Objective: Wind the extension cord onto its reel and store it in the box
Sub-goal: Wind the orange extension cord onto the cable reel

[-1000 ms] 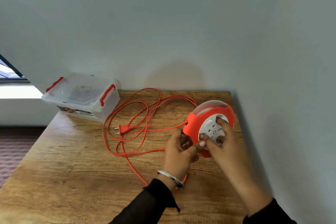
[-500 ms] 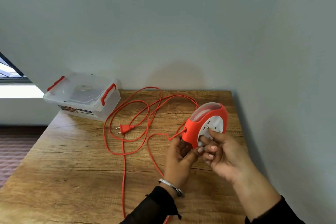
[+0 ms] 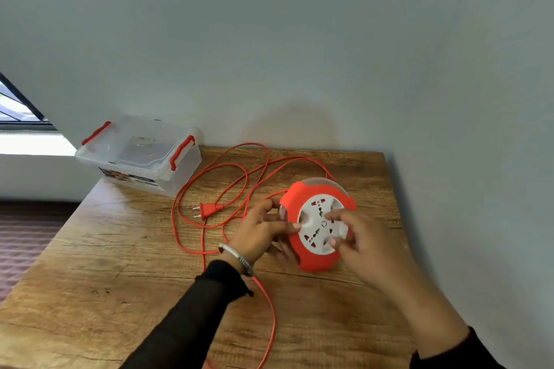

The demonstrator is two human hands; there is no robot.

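An orange cord reel [image 3: 302,199] with a white socket face is held tilted above the wooden table [image 3: 120,263], its face toward me. My left hand [image 3: 260,229] grips the reel's left rim, thumb on the white face. My right hand [image 3: 356,237] has its fingertips on the white face near the small knob, slightly blurred. The orange cord [image 3: 209,177] lies in loose loops on the table, and its plug [image 3: 207,210] rests left of the reel. A clear plastic box [image 3: 141,156] with red latches stands at the back left, lid on.
A pale wall runs behind the table and close along its right side. One strand of cord trails under my left wrist toward the table's front edge. The floor lies to the left, and a window shows at the far left.
The reel has turned from edge-on to face me. My right hand moved from below the reel onto its white face. The cord loops have shifted on the table.
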